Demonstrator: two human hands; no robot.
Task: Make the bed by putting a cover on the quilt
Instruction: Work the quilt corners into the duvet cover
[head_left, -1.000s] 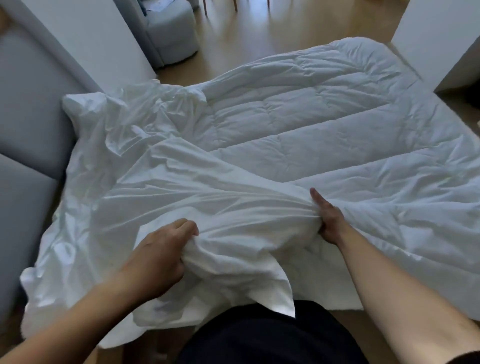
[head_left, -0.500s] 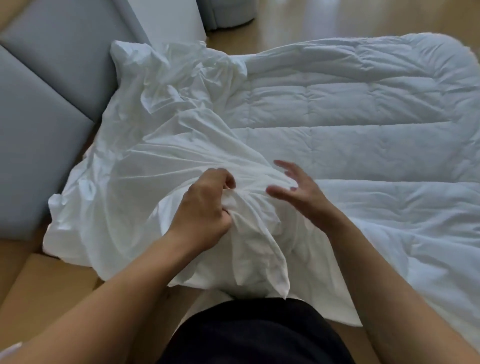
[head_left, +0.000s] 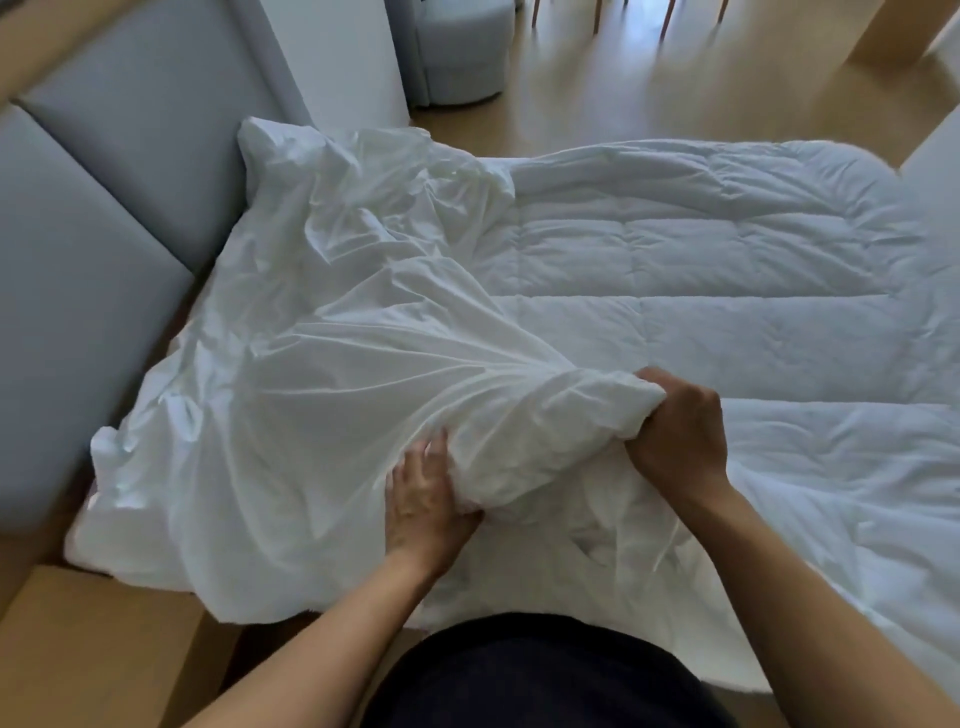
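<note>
My right hand (head_left: 675, 441) is clenched around the gathered mouth of the cover (head_left: 311, 364), knuckles up, near the bed's near edge. My left hand (head_left: 423, 504) sits just beside it on the headboard (head_left: 104, 234) side, fingers on top of the same roll of cloth and thumb tucked under, pinching it. The cover lies bunched over the headboard end of the quilt (head_left: 753, 291). The bare quilt stretches away to my right, its long axis across me, so my right hand is nearer. I judge the pull goes that way.
</note>
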